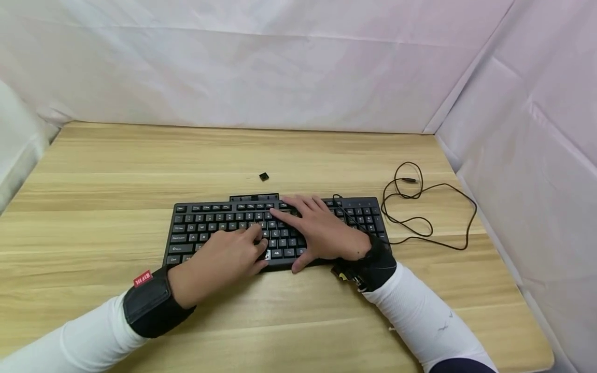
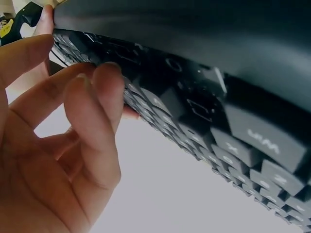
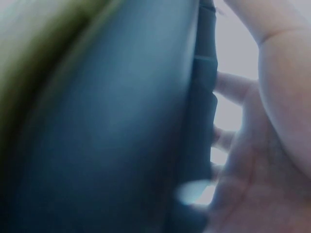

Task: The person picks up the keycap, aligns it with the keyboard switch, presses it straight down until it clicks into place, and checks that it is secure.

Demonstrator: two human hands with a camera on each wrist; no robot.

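A black keyboard (image 1: 280,242) lies on the table. My left hand (image 1: 224,256) reaches over its lower middle, fingers bent, with the index fingertip down on the keys. In the left wrist view, other fingertips (image 2: 95,104) of that hand are curled just off the keys, and bare key slots (image 2: 199,108) show beside the Win key; whether anything is pinched is hidden. With fingers spread, my right hand (image 1: 322,230) rests across the keyboard right of centre, its thumb at the front edge. The right wrist view is blurred; the palm (image 3: 248,170) faces the keyboard's edge.
A loose black keycap (image 1: 264,176) lies behind the keyboard. A narrow black strip (image 1: 254,197) sits along its back edge. The cable (image 1: 448,185) lies in loops on the right. White cloth (image 1: 261,77) hangs behind the wooden table (image 1: 140,155).
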